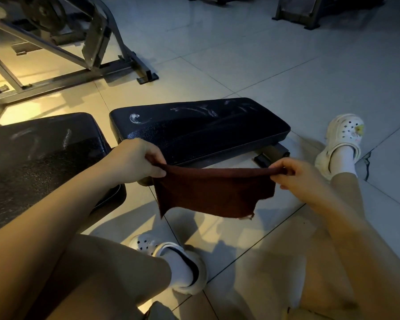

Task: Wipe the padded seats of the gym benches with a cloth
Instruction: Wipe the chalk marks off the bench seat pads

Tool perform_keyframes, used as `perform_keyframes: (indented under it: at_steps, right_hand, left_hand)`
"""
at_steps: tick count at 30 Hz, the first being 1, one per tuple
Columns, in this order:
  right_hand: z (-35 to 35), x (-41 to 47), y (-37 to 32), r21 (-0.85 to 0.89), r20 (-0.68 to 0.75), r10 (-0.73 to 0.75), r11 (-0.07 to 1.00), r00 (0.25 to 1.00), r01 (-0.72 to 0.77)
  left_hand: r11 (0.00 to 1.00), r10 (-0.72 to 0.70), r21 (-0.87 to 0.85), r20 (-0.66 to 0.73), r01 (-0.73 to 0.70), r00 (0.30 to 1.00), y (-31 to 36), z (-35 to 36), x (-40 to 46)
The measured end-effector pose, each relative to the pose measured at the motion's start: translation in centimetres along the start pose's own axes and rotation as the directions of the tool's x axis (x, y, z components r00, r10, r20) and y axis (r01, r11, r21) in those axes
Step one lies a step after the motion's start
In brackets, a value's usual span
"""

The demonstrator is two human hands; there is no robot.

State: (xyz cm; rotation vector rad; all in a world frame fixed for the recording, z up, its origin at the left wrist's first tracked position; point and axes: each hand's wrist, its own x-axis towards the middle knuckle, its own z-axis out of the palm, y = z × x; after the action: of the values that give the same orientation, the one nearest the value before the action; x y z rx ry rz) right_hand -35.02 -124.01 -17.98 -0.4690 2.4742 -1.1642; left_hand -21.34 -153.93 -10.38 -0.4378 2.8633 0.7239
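**Two hands, one cloth, stretched over the floor**

Two black pads sit in front of me: the near pad (44, 158) at my left, partly under my left forearm, and the far pad (201, 128) just beyond my hands, a narrow gap of floor between them. Behind them stands a grey metal frame (62, 65) with a weight plate near the top left corner. More dark equipment lines the top edge, too dim to tell apart. The floor (263, 65) is pale glossy tile. My legs are spread on it, and I wear white clogs: the right clog (342, 144) lies beside the far pad's end, the left clog (171, 264) below the cloth. No writing can be read anywhere.

My left hand (134, 160) pinches one top corner of the cloth (213, 190) and my right hand (300, 176) pinches the other, fingers closed on the fabric. The cloth is dark red, pulled taut along its top edge, hanging free in the air before the far pad and touching neither pad. Its lower right corner looks frayed. The far pad carries white smears across its top; the near pad shows fainter streaks.
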Motion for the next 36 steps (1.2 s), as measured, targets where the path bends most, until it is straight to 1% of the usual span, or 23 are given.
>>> perform_keyframes:
  at_steps: [2, 3, 5, 6, 8, 10, 12, 13, 14, 16, 19, 21, 22, 24, 25, 26, 28, 29, 31, 33, 34, 35, 36]
  right_hand:
    - [0.3, 0.1, 0.6, -0.220, -0.106, -0.073, 0.974, 0.992, 0.048]
    - [0.4, 0.1, 0.8, -0.269, -0.138, -0.098, 0.961, 0.986, 0.058]
    - [0.7, -0.2, 1.1, -0.270, -0.151, -0.096, 0.961, 0.984, 0.053]
    - [0.9, -0.4, 1.2, -0.263, -0.127, -0.094, 0.963, 0.988, 0.057]
    - [1.3, -0.9, 1.6, -0.186, -0.081, -0.083, 0.980, 0.993, 0.067]
    - [1.7, -1.6, 1.6, -0.076, -0.116, -0.076, 0.995, 0.990, 0.067]
    - [1.9, -2.1, 1.3, -0.025, -0.152, -0.087, 0.996, 0.985, 0.084]
    - [2.0, -2.3, 1.1, -0.017, -0.140, -0.087, 0.996, 0.986, 0.085]
    - [2.1, -2.5, 0.8, -0.030, -0.112, -0.090, 0.996, 0.990, 0.087]
    - [2.3, -2.9, 0.2, -0.115, -0.060, -0.104, 0.989, 0.993, 0.096]
    - [2.4, -3.3, -0.4, -0.253, -0.101, -0.132, 0.962, 0.986, 0.102]
    - [2.8, -3.4, -1.2, -0.332, -0.103, -0.072, 0.943, 0.992, 0.034]
    - [3.2, -3.3, -1.5, -0.335, -0.094, -0.031, 0.942, 0.995, -0.002]
    - [4.2, -2.7, -1.9, -0.292, -0.106, 0.036, 0.954, 0.994, -0.065]
    - [4.8, -2.3, -2.2, -0.261, -0.129, 0.061, 0.961, 0.990, -0.093]
    - [5.3, -1.8, -2.4, -0.201, -0.156, 0.096, 0.971, 0.983, -0.127]
    - [6.3, -0.8, -2.4, 0.049, -0.178, 0.179, 0.984, 0.968, -0.173]
    - [6.8, -0.3, -2.2, 0.192, -0.170, 0.228, 0.962, 0.959, -0.195]
    - [7.3, 0.6, -2.2, 0.423, -0.154, 0.328, 0.875, 0.932, -0.238]
    - [8.1, 1.7, -2.3, 0.566, -0.176, 0.384, 0.793, 0.907, -0.226]
    - [8.8, 2.2, -2.5, 0.577, -0.214, 0.372, 0.794, 0.903, -0.190]
    - [9.6, 2.7, -2.8, 0.530, -0.273, 0.321, 0.837, 0.907, -0.137]
    - [10.6, 3.0, -3.4, 0.430, -0.339, 0.224, 0.901, 0.914, -0.061]
  left_hand:
    - [0.999, 0.013, -0.050, 0.047, -0.010, 0.999, -0.3, 0.0, 0.1]
    - [0.995, 0.016, -0.103, 0.076, -0.008, 0.997, -0.6, 0.0, 0.2]
    - [0.972, 0.030, -0.235, 0.133, 0.002, 0.991, -0.9, 0.0, 0.1]
    - [0.959, 0.039, -0.285, 0.154, 0.006, 0.987, -1.1, 0.0, 0.1]
    - [0.942, 0.039, -0.336, 0.186, 0.026, 0.982, -1.4, 0.2, -0.1]
    - [0.935, 0.023, -0.351, 0.205, 0.051, 0.978, -1.5, 0.3, -0.3]
    - [0.933, 0.001, -0.354, 0.193, 0.069, 0.981, -1.7, 0.3, -0.4]
    - [0.935, -0.005, -0.349, 0.175, 0.067, 0.985, -1.8, 0.2, -0.4]
    - [0.937, -0.007, -0.343, 0.148, 0.058, 0.989, -2.0, 0.1, -0.5]
    - [0.936, -0.009, -0.351, 0.097, 0.042, 0.995, -2.4, -0.2, -0.8]
    - [0.927, -0.021, -0.373, 0.063, 0.043, 0.998, -3.1, -0.8, -1.5]
    - [0.951, -0.020, -0.307, 0.049, 0.034, 0.999, -3.3, -1.0, -2.0]
    - [0.975, -0.011, -0.220, 0.047, 0.021, 0.999, -3.3, -1.0, -2.2]
    - [1.000, 0.029, 0.000, 0.028, -0.029, 0.999, -3.3, -1.0, -2.1]
    - [0.996, 0.049, 0.071, 0.006, -0.049, 0.999, -3.4, -1.0, -1.8]
    - [0.993, 0.063, 0.106, -0.021, -0.060, 0.998, -3.4, -1.0, -1.5]
    - [0.991, 0.062, 0.123, -0.100, -0.049, 0.993, -3.6, -1.1, -0.2]
    - [0.992, 0.056, 0.116, -0.147, -0.039, 0.988, -3.7, -1.2, 0.6]
    - [0.992, 0.064, 0.123, -0.224, -0.037, 0.972, -3.8, -1.2, 2.7]
    - [0.981, 0.071, 0.190, -0.246, -0.024, 0.967, -4.0, -1.0, 4.8]
    - [0.973, 0.066, 0.231, -0.239, -0.009, 0.969, -4.1, -0.9, 5.8]
    - [0.966, 0.059, 0.258, -0.231, 0.002, 0.971, -4.3, -0.7, 6.7]
    - [0.964, 0.051, 0.264, -0.227, 0.011, 0.973, -4.5, -0.6, 7.4]
